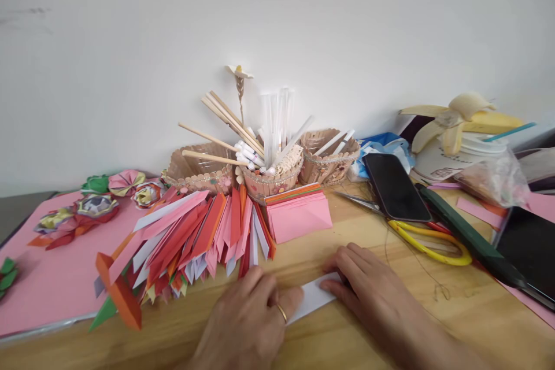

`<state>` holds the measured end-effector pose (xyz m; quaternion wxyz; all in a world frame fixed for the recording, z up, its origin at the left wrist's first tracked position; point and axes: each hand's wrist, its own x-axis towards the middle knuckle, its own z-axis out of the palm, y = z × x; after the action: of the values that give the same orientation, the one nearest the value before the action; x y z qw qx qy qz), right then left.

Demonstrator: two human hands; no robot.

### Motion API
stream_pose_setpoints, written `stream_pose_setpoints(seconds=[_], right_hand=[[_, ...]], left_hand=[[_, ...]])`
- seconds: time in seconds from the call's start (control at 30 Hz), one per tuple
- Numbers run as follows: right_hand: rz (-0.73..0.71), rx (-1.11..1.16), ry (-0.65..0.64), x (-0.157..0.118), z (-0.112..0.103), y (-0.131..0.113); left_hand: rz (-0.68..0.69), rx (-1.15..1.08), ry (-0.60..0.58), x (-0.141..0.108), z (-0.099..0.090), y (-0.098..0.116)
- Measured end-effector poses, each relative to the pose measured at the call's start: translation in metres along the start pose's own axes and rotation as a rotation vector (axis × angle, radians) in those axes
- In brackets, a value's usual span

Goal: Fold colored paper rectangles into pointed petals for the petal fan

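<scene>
A narrow white paper strip [313, 299] lies slantwise on the wooden table between my hands. At its left end my left hand [254, 321], with a ring on one finger, has its fingers bent and closed on the paper. My right hand [368, 286] grips the strip's other end, thumb on the paper and fingers curled beyond it. Just beyond sits a stack of pink paper rectangles [299, 219] with orange and green sheets at its back. Many folded paper strips [191, 237] in red, pink, white and orange fan out to the left.
Decorated baskets [271, 185] with sticks and white tubes stand by the wall. Rightward are yellow-handled scissors [429, 243], a phone [396, 188], a green cutter [472, 237] and a banana [472, 118] on a white tub. Paper flowers [97, 206] rest on a pink sheet [47, 283] leftward.
</scene>
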<state>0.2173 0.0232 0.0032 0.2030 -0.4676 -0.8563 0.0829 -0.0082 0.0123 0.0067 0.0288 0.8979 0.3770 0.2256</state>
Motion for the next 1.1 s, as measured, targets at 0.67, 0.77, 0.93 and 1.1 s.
stream_pose_setpoints(seconds=[0.67, 0.77, 0.93, 1.1], right_hand=[[-0.228, -0.169, -0.026, -0.024, -0.021, -0.022], [-0.318, -0.354, -0.106, -0.034, -0.019, -0.032], [-0.240, -0.434, -0.078, -0.044, -0.014, -0.021], [-0.118, -0.414, -0.047, -0.049, -0.018, -0.018]], left_hand=[[0.358, 0.216, -0.023, -0.011, 0.016, -0.012], [0.355, 0.246, -0.066, -0.012, 0.014, -0.011], [0.374, 0.311, -0.097, -0.018, 0.013, -0.010], [0.397, 0.331, 0.029, -0.029, 0.010, -0.013]])
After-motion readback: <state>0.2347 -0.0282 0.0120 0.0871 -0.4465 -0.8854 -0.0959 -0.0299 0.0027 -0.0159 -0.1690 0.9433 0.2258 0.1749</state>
